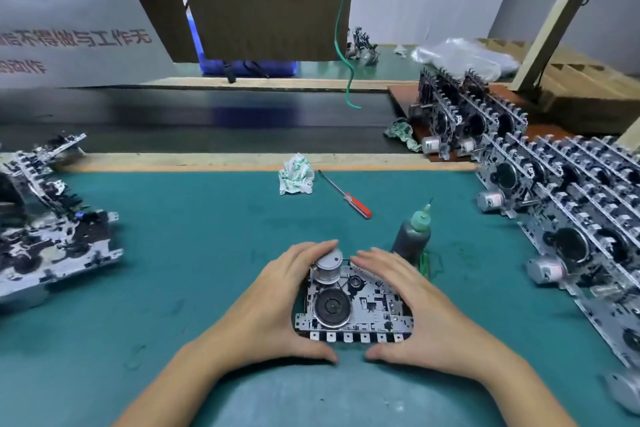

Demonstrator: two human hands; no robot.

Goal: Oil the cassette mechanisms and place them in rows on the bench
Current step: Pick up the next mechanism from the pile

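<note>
At desk (194,225) centre: cassette mechanism (353,305), flat, motor side up for oiling. Left hand (277,308) and right hand (412,308): grip curled round its ends, steadying. Just beside: oil bottle (412,236). Right: finished rows (571,191).

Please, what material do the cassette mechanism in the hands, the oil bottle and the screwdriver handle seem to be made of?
Cassette mechanism: mostly stamped sheet metal, judging by its bright silvery plate with punched holes; the dark round flywheel could be metal or plastic.
Oil bottle: probably soft plastic, dark and slightly translucent, with a green nozzle.
Screwdriver: the handle looks like clear red plastic, glossy; the shaft is thin dark metal.
</note>
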